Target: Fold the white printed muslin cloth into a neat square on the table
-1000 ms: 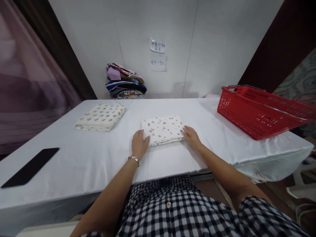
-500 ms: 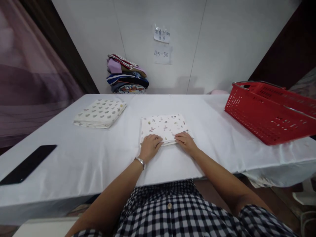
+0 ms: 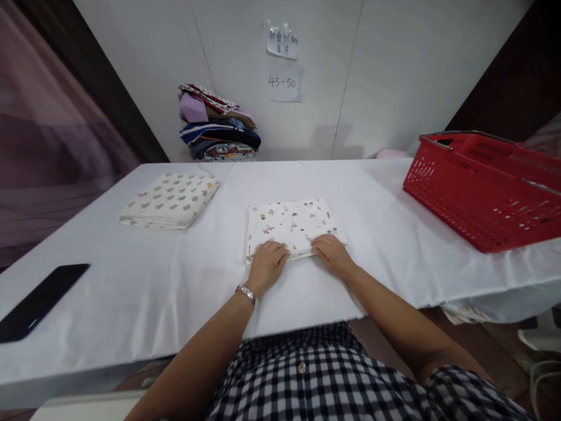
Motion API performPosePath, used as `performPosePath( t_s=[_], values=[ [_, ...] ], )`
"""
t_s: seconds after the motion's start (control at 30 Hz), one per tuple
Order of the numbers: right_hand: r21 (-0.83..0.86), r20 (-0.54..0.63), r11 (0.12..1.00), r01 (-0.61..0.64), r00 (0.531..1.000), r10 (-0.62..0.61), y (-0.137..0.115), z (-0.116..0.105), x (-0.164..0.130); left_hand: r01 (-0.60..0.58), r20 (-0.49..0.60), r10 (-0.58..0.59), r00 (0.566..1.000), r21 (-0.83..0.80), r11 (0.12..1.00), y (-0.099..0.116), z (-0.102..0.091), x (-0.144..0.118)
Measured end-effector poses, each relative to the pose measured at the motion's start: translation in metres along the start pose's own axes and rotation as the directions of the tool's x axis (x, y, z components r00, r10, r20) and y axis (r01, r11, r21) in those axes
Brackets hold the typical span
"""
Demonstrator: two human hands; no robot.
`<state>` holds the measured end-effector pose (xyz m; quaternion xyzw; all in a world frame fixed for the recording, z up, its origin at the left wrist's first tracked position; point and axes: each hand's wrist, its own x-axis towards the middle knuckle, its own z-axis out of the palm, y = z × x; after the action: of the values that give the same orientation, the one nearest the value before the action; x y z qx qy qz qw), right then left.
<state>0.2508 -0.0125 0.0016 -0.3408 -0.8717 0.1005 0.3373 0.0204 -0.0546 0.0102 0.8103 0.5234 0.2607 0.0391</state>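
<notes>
In front of me on the white-covered table lies a folded white cloth [image 3: 294, 223] printed with small leaves and starfish-like figures. At its near edge, left of the middle, my left hand [image 3: 268, 262] has its fingers on top and its thumb by the fold. My right hand [image 3: 333, 255] grips the same edge farther right, fingers bent over it. Between the two hands the stacked layers of the edge show. The undersides of both hands are hidden. Off to the left rests another folded white cloth [image 3: 173, 200] with grey prints, touched by neither hand.
A red plastic basket [image 3: 486, 196] with metal handles stands at the right. At the left edge lies a black phone-like slab [image 3: 41, 301]. Several folded fabrics [image 3: 219, 124] are piled at the back against the wall. Two paper notes [image 3: 283, 82] hang above the table [image 3: 184, 292].
The view has shifted slightly. Both hands stay at the near edge of the folded cloth, with only slight movement of the fingers.
</notes>
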Motion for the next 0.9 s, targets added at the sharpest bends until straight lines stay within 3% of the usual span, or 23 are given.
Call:
performPosePath(
  t_s=[0.47, 0.73, 0.9],
  values=[
    [-0.099, 0.135, 0.995, -0.017, 0.990, 0.030, 0.008, -0.005, -0.024, -0.052, 0.041, 0.049, 0.998, 0.088, 0.995, -0.003, 0.002, -0.005],
    [-0.239, 0.133, 0.971, -0.013, 0.990, 0.046, 0.007, -0.009, -0.029, -0.090, 0.014, 0.089, 0.996, 0.093, 0.992, -0.005, 0.002, -0.011],
    [-0.339, 0.099, 0.939, -0.062, 0.990, 0.101, 0.014, -0.016, -0.034, -0.031, -0.021, 0.035, 0.999, 0.152, 0.988, -0.007, -0.002, -0.018]
  ],
)
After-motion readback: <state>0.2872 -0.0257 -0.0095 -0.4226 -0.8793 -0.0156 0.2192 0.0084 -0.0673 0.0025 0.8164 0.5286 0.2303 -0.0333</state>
